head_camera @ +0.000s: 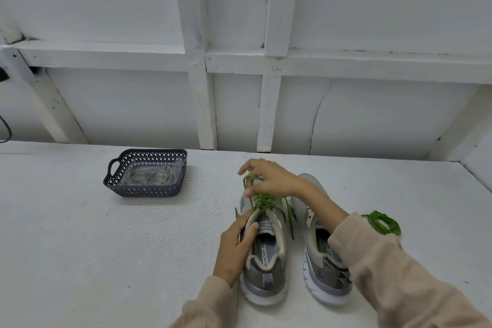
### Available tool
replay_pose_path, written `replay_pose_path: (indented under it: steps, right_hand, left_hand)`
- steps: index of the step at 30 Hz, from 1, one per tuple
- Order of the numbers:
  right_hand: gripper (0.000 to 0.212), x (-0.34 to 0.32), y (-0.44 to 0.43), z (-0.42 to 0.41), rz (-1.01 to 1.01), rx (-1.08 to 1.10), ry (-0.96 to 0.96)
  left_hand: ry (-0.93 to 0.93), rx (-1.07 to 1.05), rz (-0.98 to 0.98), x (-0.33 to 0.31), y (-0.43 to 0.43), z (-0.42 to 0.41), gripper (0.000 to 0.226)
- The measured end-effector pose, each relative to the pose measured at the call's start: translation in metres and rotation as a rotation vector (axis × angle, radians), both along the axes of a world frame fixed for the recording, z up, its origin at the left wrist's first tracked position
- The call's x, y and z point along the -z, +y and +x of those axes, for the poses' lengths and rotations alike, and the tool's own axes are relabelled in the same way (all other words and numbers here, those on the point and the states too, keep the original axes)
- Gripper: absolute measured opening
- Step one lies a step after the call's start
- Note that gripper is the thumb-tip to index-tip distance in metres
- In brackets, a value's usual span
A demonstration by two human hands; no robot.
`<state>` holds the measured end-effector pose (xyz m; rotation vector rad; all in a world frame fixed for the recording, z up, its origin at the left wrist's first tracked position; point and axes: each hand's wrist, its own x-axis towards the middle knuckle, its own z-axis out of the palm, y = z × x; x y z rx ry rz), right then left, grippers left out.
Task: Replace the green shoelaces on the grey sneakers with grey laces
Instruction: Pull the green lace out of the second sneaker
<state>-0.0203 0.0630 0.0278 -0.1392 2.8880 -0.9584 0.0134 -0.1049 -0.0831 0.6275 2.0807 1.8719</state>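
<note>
Sitting well left of both hands, a basket (pixel 148 191) holds a bag (pixel 134 171) of grey laces (pixel 163 177). The left hand (pixel 235 245) grips the laced sneaker (pixel 269 263) by its collar; the right hand (pixel 269 178), just beyond, pinches its green lace (pixel 262 201). Under that arm sits the second sneaker (pixel 318 263); right of it lies a coiled lace (pixel 383 222).

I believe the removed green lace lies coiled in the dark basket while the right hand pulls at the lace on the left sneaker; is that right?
Not quite. The head view shows the removed green lace coiled on the table, beside the right sneaker, not in the dark basket. The right hand does pull at the threaded green lace on the left sneaker.
</note>
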Motion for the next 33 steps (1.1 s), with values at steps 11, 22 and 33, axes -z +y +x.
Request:
replay_pose_path:
  steps: [11,22,33]
  right_hand:
    - [0.029,-0.001,-0.003,0.005,-0.117,0.118,0.010]
    - [0.016,0.003,0.002,0.004,-0.077,0.072,-0.102]
    - [0.053,0.007,-0.009,0.009,0.345,0.150,-0.263]
  left_hand:
    - [-0.021,-0.003,0.004,0.003,0.000,-0.001,0.032]
    - [-0.013,-0.003,0.025,0.001,0.000,0.001,0.032]
    - [-0.005,-0.012,0.015,-0.002,0.000,0.002,0.030]
